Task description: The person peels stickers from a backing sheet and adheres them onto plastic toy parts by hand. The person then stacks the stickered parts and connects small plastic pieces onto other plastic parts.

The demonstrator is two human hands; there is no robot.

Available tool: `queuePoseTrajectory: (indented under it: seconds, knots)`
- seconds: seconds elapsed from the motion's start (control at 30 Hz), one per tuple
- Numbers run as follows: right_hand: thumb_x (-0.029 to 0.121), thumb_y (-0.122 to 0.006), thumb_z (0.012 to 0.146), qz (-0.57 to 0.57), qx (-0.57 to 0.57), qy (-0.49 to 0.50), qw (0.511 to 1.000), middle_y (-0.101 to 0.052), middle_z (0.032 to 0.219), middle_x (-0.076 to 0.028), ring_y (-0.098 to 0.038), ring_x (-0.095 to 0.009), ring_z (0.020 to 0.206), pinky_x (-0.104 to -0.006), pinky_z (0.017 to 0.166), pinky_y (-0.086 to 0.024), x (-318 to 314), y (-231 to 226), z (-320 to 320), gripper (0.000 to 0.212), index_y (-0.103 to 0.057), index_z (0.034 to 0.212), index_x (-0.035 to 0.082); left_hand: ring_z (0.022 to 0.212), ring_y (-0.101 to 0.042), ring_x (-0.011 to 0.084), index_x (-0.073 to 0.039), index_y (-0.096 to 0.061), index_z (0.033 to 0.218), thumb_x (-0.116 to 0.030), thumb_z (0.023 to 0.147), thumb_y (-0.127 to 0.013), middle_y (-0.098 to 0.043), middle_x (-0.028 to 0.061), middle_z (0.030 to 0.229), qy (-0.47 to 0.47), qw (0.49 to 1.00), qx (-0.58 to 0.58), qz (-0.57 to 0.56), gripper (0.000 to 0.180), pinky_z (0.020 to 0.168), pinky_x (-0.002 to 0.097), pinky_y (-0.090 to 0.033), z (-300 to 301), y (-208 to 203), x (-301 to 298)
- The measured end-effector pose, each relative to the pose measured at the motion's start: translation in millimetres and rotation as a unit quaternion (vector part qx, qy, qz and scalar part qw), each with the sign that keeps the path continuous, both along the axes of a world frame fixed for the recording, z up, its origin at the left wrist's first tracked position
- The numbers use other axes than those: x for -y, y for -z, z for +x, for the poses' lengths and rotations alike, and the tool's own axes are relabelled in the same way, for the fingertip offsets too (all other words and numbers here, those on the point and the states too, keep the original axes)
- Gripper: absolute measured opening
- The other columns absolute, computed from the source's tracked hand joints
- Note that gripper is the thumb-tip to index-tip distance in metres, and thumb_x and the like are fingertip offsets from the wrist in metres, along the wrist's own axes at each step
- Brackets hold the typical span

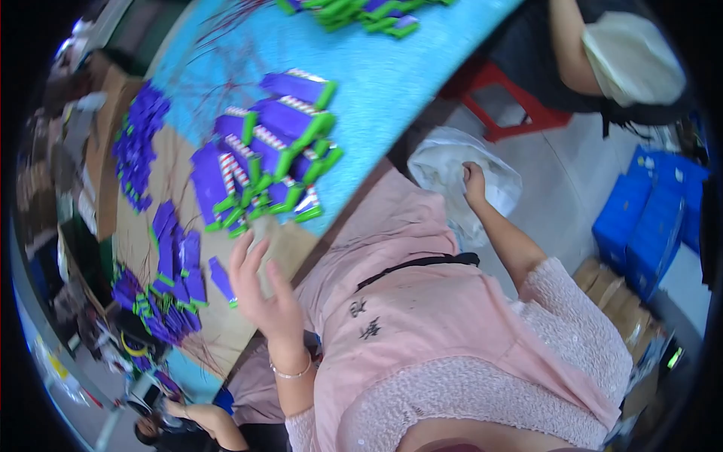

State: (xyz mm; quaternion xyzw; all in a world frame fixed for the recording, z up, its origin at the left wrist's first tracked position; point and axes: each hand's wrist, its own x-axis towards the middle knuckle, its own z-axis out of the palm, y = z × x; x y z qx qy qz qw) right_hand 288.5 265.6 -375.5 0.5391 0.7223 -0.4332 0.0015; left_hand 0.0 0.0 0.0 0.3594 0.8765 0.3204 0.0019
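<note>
Over the edge of the table (369, 151), my left hand (263, 290) is open, its fingers spread and nothing seen in them. Right beside its fingertips lies a single narrow purple piece with a green end (221, 280). Just beyond is a pile of purple and green flat pieces (282, 124), some with red-and-white striped strips. Off the table on the right, my right hand (473, 183) is closed above the open white bag (433, 162). Whatever its fingers hold, if anything, is too small to make out.
Narrow purple pieces (177, 252) and a purple heap (143, 143) lie on brown cardboard (233, 331). Thin dark red strands (218, 34) are strewn across the blue tabletop. At right are a red stool (520, 113), blue boxes (640, 218) and another person's arm (568, 45).
</note>
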Motion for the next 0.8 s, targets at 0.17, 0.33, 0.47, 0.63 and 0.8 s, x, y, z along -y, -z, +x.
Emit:
queuePoseTrajectory:
  seconds: [0.17, 0.33, 0.47, 0.63, 0.8]
  knots:
    - [0.004, -0.051, 0.078, 0.232, 0.083, 0.018, 0.969, -0.051, 0.114, -0.020, -0.051, -0.035, 0.096, -0.0401, 0.084, -0.041, 17, -49, 35, 0.029, -0.053, 0.107, 0.002, 0.096, -0.056, 0.0283, 0.003, -0.059, 0.095, 0.002, 0.083, -0.048, -0.059, 0.0169, 0.103, -0.065, 0.998, 0.026, 0.002, 0.017, 0.086, 0.0355, -0.041, 31, 16, -4]
    - [0.018, -0.054, 0.081, 0.162, 0.134, -0.222, 0.952, -0.047, 0.121, -0.020, -0.045, -0.036, 0.109, -0.0450, 0.093, -0.035, 49, -10, 59, 0.043, -0.045, 0.122, 0.009, 0.094, -0.057, 0.0275, 0.004, -0.059, 0.093, 0.005, 0.082, -0.048, -0.060, 0.0167, 0.099, -0.040, 0.998, 0.041, -0.017, 0.016, 0.084, 0.0339, -0.042, 41, 15, -15]
    - [0.031, -0.049, 0.085, -0.023, 0.325, -0.305, 0.895, -0.038, 0.134, -0.019, -0.032, -0.036, 0.126, -0.0497, 0.101, -0.025, 32, 33, 44, 0.056, -0.031, 0.136, 0.017, 0.092, -0.058, 0.0275, 0.003, -0.059, 0.092, 0.007, 0.079, -0.050, -0.061, 0.0159, 0.097, -0.018, 0.998, 0.040, -0.048, 0.016, 0.084, 0.0337, -0.043, 38, 12, -25]
    - [0.029, -0.052, 0.075, -0.142, 0.392, -0.372, 0.830, -0.057, 0.113, -0.019, -0.056, -0.032, 0.104, -0.0414, 0.093, -0.039, 1, 44, 2, 0.048, -0.054, 0.117, 0.005, 0.089, -0.059, 0.0282, 0.002, -0.060, 0.090, 0.008, 0.077, -0.051, -0.062, 0.0155, 0.094, -0.046, 0.998, 0.000, -0.039, 0.017, 0.081, 0.0342, -0.045, 21, -11, 0]
    - [0.029, -0.062, 0.072, -0.062, 0.162, -0.461, 0.870, -0.060, 0.073, -0.024, -0.060, -0.035, 0.072, -0.0435, 0.067, -0.046, -41, -88, -32, 0.032, -0.063, 0.068, -0.003, 0.088, -0.060, 0.0276, 0.001, -0.060, 0.088, 0.007, 0.076, -0.055, -0.062, 0.0147, 0.091, -0.091, 0.995, -0.049, 0.006, 0.014, 0.078, 0.0328, -0.046, -33, -20, 28]
